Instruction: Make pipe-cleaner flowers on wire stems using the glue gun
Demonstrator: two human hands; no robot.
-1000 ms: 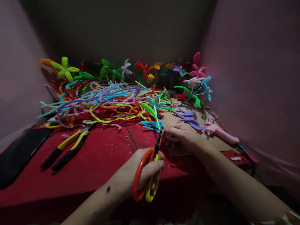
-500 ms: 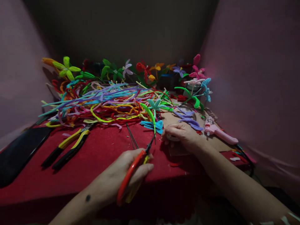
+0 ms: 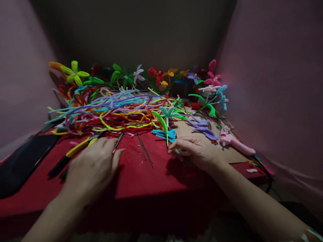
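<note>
Dimly, red cloth (image 3: 141, 183) across lower frame, pinkish wall (image 3: 272, 84) right, your right hand (image 3: 195, 150) pinches a flower stem (image 3: 167, 138), left hand (image 3: 92, 164) grip unclear

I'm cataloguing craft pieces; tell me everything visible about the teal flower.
The flower has open, pale teal petals that look fuzzy, a slim green stem and a long, bright green leaf on the left. It stands nearly upright before the pile, the stem's lower end at the fingers of the right hand.

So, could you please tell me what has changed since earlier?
The left hand has carried the scissors leftward, beside the pliers; whether it let go is hidden. The right hand kept the white spool by the teal pipe-cleaner flower; the glue gun stayed.
</note>
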